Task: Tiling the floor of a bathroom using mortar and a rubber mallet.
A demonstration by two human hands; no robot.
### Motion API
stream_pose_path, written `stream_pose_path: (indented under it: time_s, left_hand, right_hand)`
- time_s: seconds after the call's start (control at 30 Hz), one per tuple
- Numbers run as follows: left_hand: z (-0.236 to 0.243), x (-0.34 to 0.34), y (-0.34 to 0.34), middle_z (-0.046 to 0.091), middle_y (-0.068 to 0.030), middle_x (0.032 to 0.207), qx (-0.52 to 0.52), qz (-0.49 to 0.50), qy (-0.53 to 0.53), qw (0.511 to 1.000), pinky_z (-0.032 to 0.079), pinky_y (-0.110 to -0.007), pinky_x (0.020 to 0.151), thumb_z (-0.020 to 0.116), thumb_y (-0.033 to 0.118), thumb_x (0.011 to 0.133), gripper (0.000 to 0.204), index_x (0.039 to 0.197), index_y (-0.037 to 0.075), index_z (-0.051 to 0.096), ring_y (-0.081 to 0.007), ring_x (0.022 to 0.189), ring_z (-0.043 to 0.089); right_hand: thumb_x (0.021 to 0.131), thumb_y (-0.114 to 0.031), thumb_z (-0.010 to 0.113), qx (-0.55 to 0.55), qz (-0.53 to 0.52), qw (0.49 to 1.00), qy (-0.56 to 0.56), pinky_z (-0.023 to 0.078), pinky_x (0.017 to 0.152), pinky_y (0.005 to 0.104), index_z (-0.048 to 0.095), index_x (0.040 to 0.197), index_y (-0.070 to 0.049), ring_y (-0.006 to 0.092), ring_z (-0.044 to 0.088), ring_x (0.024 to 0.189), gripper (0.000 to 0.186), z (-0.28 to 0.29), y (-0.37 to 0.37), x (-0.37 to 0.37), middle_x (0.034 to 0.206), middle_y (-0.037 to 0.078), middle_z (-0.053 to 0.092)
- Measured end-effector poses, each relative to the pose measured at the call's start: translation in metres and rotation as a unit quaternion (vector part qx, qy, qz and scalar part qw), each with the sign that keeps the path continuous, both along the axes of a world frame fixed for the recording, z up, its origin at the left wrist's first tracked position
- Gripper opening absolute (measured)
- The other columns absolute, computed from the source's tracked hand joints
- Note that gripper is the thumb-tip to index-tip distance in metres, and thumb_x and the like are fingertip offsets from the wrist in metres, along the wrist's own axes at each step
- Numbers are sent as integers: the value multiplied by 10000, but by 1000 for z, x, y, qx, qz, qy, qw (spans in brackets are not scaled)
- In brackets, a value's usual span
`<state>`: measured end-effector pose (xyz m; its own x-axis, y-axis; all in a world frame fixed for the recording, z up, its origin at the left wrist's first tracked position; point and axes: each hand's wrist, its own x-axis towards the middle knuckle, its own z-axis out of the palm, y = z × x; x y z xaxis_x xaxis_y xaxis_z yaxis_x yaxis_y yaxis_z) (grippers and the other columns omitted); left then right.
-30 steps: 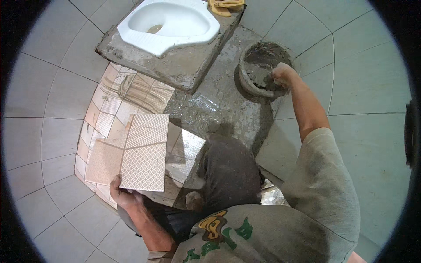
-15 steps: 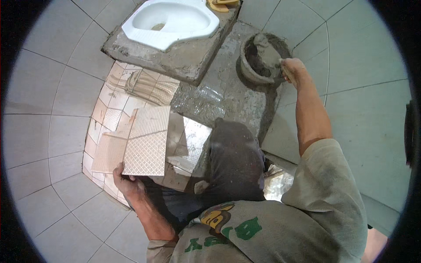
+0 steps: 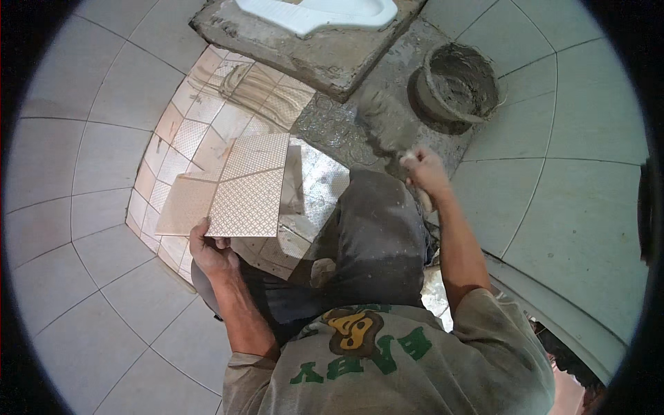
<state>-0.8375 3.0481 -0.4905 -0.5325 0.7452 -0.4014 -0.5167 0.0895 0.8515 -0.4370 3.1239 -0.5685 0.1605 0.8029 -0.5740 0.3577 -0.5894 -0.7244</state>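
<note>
Tile in L grip; R grip w/ blurred trowel

An unfinished toilet room: 1 squat toilet, tiled walls, wet mortar, 1 bucket.

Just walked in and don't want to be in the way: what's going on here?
The person's left grip holds a pale, patterned, square-cornered ceramic tile by its near edge, above pinkish-white patterned floor tiles. The right grip is closed on what looks like a grey, mortar-covered trowel, blurred, beside wet grey mortar. A round, mortar-caked bucket stands farther out, untouched.
</note>
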Motion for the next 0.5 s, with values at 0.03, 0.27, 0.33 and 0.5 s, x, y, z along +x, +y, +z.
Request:
stream_pose_path:
  time_s: [0.03, 0.27, 0.33, 0.5]
  left_hand:
    - [0, -1, -1, 542, -7, 635, -11, 10, 2, 1000, 296, -191, 388, 552, 189, 822, 153, 759, 50, 543, -68, 421, 400]
    - [-9, -14, -17, 512, -2, 607, -36, 53, -4, 998, 286, -195, 389, 527, 144, 837, 175, 675, 96, 483, -65, 449, 406]
    - [-7, -13, -22, 512, -5, 612, -32, 44, 2, 999, 294, -191, 386, 533, 146, 837, 176, 678, 100, 477, -69, 452, 409]
    - [-12, -9, -19, 490, 9, 576, -28, 53, 7, 998, 275, -206, 392, 537, 167, 838, 197, 660, 105, 478, -73, 424, 386]
  right_hand:
    - [822, -220, 612, 2, 6, 1000, 1, 493, 607, 370, 538, 900, -4, 201, 629, 672, 242, -17, 0, -10, 782, 136, 605]
    - [800, -173, 557, 85, 214, 909, -347, 474, 792, 527, 463, 1079, -18, 430, 596, 949, 333, -90, 22, -51, 1030, 250, 580]
    - [796, -148, 548, 90, 239, 886, -387, 473, 791, 538, 438, 1108, -22, 431, 596, 962, 354, -88, 25, -55, 1060, 241, 564]
    - [788, -161, 573, 79, 279, 882, -371, 484, 781, 538, 382, 1067, -43, 459, 601, 895, 358, -81, 36, -55, 1032, 280, 526]
